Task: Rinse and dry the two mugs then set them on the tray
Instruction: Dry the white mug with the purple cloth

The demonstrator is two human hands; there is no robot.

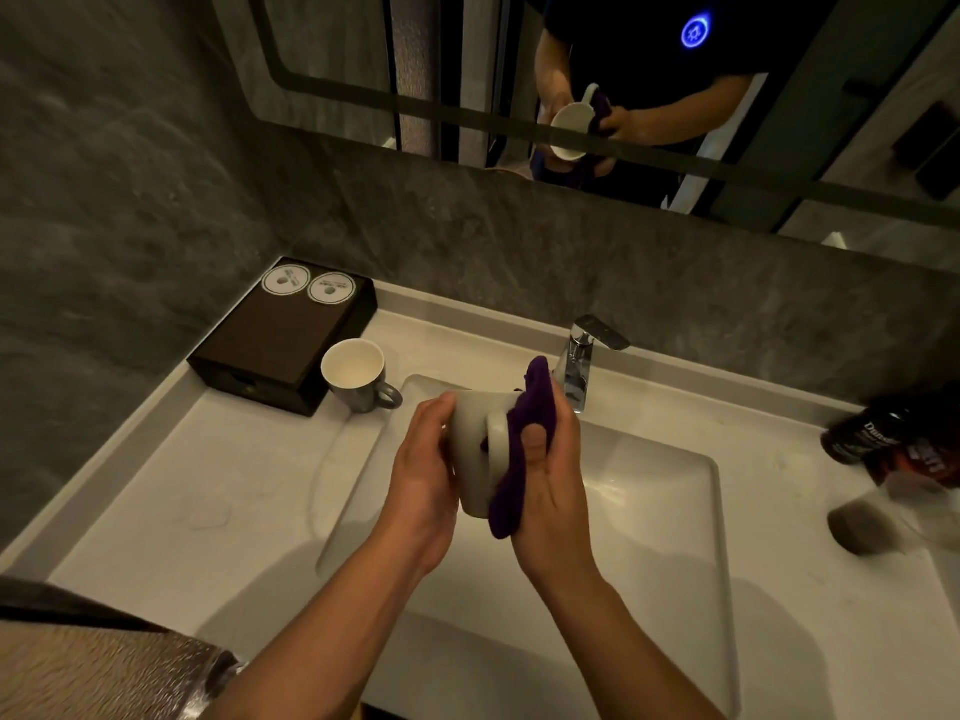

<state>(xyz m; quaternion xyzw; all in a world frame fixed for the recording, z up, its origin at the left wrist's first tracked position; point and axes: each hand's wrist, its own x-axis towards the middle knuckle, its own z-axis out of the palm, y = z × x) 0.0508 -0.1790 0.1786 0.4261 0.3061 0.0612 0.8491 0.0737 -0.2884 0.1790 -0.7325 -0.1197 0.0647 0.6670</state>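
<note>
head view, looking down over the sink (670,517): my left hand (423,459) and right hand (553,491) meet above the basin with a pale mug (470,449) between them. my left hand cups the mug's left side, fingers curled round its body. the mug lies tipped on its side with its handle toward me; in the mirror (649,85) its mouth shows, pointing away from me. my right hand holds a purple cloth (522,449) pinched against the mug's right side by the handle, thumb pressed on the cloth, and the cloth's ends stick out above and below my palm.

the second mug (358,379) stands upright on the white desk (156,517), left of the basin, grey outside and white inside, handle pointing right. it sits just beside the near right corner of the dark tray (280,340), which is in the back left corner against the wall. it is not on the tray. two round white discs (306,284) lie side by side at the tray's far end.

a chrome tap (582,361) stands behind the basin, just past the cloth. on the desk at the far right are dark bottles (883,439), too blurred to read fully.
</note>
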